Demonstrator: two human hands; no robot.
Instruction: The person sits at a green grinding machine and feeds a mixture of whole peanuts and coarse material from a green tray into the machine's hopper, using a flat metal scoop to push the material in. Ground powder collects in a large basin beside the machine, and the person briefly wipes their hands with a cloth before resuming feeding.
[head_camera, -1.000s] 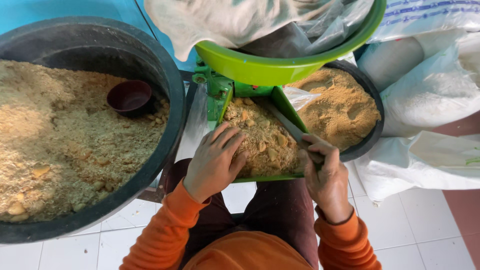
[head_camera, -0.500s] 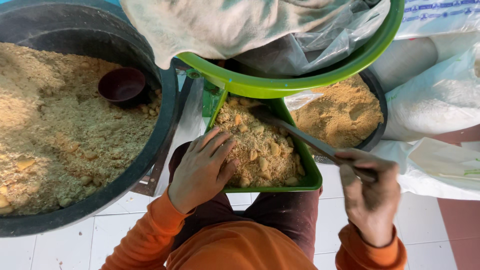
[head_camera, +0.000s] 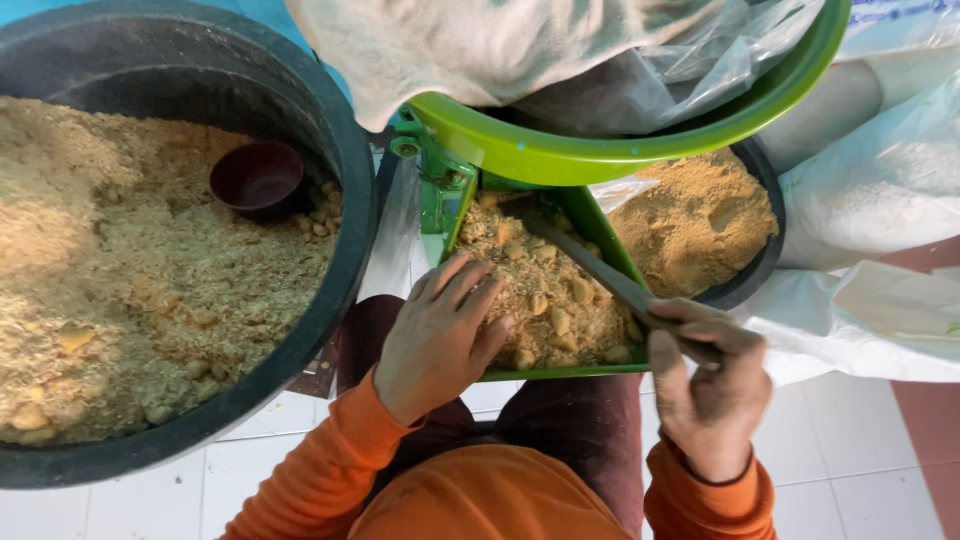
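Head view: left hand (head_camera: 440, 335) lies flat, fingers released, on crumbly feed in the green tray (head_camera: 610, 250). Right hand (head_camera: 710, 385) clenches a grey scraper (head_camera: 590, 265) slanting across that tray. White sacks (head_camera: 880, 190) lie right of it, a black tub (head_camera: 330, 200) left.

A white tiled floor (head_camera: 860, 460) shows along the bottom of the frame, with a strip of reddish tile (head_camera: 935, 450) at the lower right corner. On it, filling the left half of the frame, stands a large round black plastic tub (head_camera: 340, 300) heaped with tan crumbly meal. At the upper right a smaller black round basin (head_camera: 765, 265) of finer orange-brown powder stands beside white woven plastic sacks (head_camera: 880, 200), which lie slumped against it along the right edge and spread down onto the tiles.
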